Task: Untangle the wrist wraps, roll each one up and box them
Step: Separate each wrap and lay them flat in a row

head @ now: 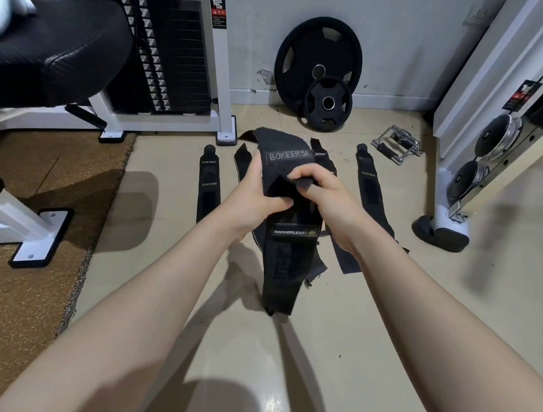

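Both hands hold up a bunch of black wrist wraps over the tiled floor. My left hand (258, 191) grips the wrap marked BOKEERSI (287, 156) from the left. My right hand (322, 187) pinches a folded end of it from the right. A wrap labelled MANUEKLEAR (288, 249) hangs down below my hands. Flat on the floor lie a XUETING wrap (207, 181) to the left, another XUETING wrap (370, 191) to the right, and a third black strap (240, 162) partly hidden behind my left hand. No box is in view.
Two black weight plates (318, 66) lean on the back wall. A weight stack machine (174, 58) and padded bench (48, 55) stand at left on a brown mat (14, 283). A metal cable handle (396, 145) lies right of the wraps beside a white rack (484, 131).
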`<state>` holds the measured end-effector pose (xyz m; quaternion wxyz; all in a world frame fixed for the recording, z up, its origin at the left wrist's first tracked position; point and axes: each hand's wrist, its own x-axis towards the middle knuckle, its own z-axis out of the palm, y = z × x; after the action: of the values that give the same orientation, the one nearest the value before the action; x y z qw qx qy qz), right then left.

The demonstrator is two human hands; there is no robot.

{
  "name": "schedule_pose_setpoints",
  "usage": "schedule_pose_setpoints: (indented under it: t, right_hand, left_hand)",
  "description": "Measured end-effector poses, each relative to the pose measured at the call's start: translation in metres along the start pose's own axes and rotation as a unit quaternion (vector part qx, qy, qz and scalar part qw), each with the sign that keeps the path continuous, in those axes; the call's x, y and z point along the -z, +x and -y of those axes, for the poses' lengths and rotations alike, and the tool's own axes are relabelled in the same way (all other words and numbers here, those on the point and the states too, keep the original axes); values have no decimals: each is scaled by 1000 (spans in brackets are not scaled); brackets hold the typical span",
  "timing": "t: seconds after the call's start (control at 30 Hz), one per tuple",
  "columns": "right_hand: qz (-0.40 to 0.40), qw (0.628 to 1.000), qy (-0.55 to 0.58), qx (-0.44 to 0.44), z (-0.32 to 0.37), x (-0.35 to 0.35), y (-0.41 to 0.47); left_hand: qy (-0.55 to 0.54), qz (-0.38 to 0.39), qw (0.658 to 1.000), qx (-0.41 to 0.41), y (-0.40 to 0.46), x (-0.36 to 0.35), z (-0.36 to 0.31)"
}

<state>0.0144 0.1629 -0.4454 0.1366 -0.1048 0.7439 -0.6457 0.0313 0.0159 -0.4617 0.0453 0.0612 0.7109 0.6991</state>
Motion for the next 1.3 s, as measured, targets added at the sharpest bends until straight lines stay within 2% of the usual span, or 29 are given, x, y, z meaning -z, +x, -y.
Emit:
schedule_pose_setpoints:
  t: [0.1, 0.2, 0.3, 0.37, 0.43, 0.5, 0.57, 0.63, 0.7, 0.8, 0.87, 0.97, 1.13, 1.3]
  right_hand:
    - [-20, 992, -125, 9, 10, -4, 4]
    - [-39, 994, -94, 41, 7, -3, 2]
    - [-110, 988, -68, 81, -4, -3, 5]
    - [-119, 987, -42, 100, -8, -5, 6]
    - [-119, 988, -26, 92, -10, -5, 7]
    - [-131, 990, 2, 43, -9, -7, 8]
    - [-127, 979, 139, -81, -10, -10, 10]
    - [-86, 928, 291, -218, -11, -11, 11]
    - [-66, 901, 330, -276, -16, -14, 9]
    - [-99, 918, 316, -220, -26, -24, 12]
    - [-101, 941, 268, -179, -32, -35, 13]
    - [-92, 964, 189, -161, -41, -49, 13]
    - [-46, 966, 198, -160, -44, -72, 15]
    - [-46, 967, 177, -174, -51, -111, 23]
  left_hand:
    - [14, 14, 1000, 2, -3, -3, 2]
    - [-4, 29, 1000, 2, -5, -3, 1]
    - [-6, 68, 998, 5, -3, 0, -2]
    - [3, 94, 995, 12, -4, 3, -2]
    - [6, 89, 996, 25, -7, 5, 2]
    - [-2, 47, 998, 36, -10, 5, 5]
    - [8, 2, 999, 36, -9, 3, 10]
    - [33, -1, 999, 43, -10, 0, 15]
    - [60, 9, 996, 68, -11, -2, 20]
    - [63, -36, 989, 130, -16, -3, 30]
    - [83, -73, 980, 167, -16, 1, 39]
    - [117, -85, 967, 210, -16, 13, 58]
    - [117, -69, 971, 195, -33, 34, 58]
    - [120, -147, 956, 226, -45, 66, 74]
